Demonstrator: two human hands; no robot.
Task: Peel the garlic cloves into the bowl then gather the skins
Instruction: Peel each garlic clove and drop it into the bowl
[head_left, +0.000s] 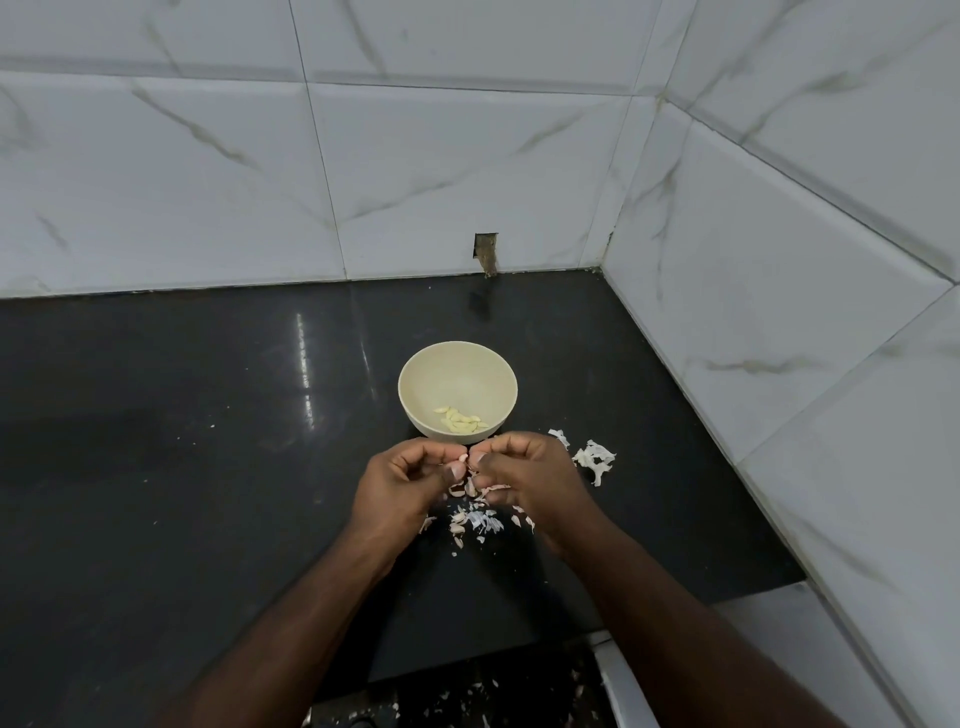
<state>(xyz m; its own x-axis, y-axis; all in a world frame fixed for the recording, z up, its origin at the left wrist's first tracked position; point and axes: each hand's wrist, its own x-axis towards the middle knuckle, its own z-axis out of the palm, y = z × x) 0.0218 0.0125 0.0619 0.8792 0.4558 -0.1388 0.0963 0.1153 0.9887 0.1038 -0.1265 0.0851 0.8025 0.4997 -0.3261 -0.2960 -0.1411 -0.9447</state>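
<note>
Peeling is what we are doing right now, not gathering. Going left to right: our left hand (410, 480) is curling its fingers and pinching a garlic clove (463, 458) between thumb and fingertips, just in front of the bowl (457, 364); our right hand (524, 475) is pinching at the same clove from the other side, thumbnail against it, seemingly working the skin loose. The bowl is sitting on the dark counter (208, 467) just beyond our hands, with a small heap of peeled cloves (460, 420) inside it. Loose skins (478, 519) are lying scattered on the counter under and between our hands, and a larger papery clump (595, 460) is lying just right of the right hand. Next, we judge, we are needing to strip the last skin, then drop the bare clove forward into the bowl; gathering the skins is coming later.
</note>
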